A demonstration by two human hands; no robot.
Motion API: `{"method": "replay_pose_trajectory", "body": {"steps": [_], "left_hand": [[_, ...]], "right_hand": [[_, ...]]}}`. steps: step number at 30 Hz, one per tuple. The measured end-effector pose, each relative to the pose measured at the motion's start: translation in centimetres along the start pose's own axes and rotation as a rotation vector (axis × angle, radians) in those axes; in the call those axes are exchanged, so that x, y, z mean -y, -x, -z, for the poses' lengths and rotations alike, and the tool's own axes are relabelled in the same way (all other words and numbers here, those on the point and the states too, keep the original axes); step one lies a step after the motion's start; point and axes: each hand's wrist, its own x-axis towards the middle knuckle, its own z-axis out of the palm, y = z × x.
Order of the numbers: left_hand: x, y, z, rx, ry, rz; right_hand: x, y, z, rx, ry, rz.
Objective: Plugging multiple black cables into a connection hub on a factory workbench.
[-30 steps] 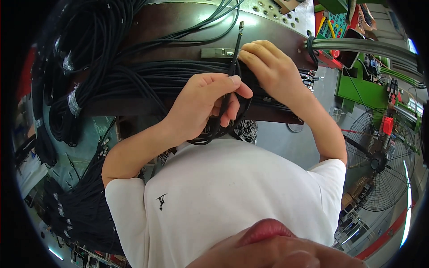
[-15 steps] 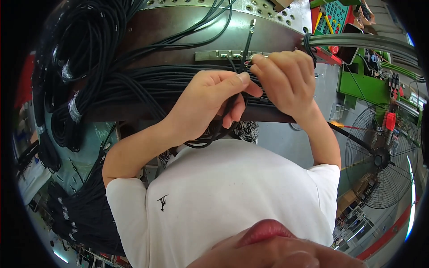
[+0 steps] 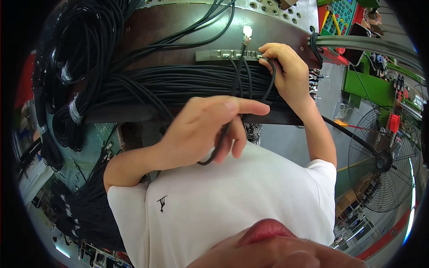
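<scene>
A slim metal strip with slots lies along the dark bench, and thin black cables run down from it. At the strip's right end my right hand pinches the end of a black cable, which hangs in a curve below the fingertips. Lower and to the left, my left hand has its fingers curled round another black cable, its index finger pointing right. That cable reaches up across the strip to a bright connector; its other part loops beneath my left hand.
Bundled black cables lie along the bench's near edge. Large tied coils hang at the left. A perforated metal plate is at the back. To the right are a curved metal bar, green machinery and a fan.
My hands have moved apart. The left came down toward my chest with its cable; the right went to the strip's end, where a cable now sits in its fingertips.
</scene>
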Motion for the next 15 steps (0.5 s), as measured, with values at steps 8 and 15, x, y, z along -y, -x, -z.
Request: {"method": "replay_pose_trajectory", "body": {"steps": [8, 15], "left_hand": [[2.0, -2.6, -0.5, 0.034, 0.105, 0.147], [-1.1, -2.1, -0.1, 0.298, -0.427, 0.223]], "right_hand": [[0.9, -1.0, 2.4, 0.056, 0.168, 0.102], [0.5, 0.1, 2.8, -0.053, 0.006, -0.017]]}}
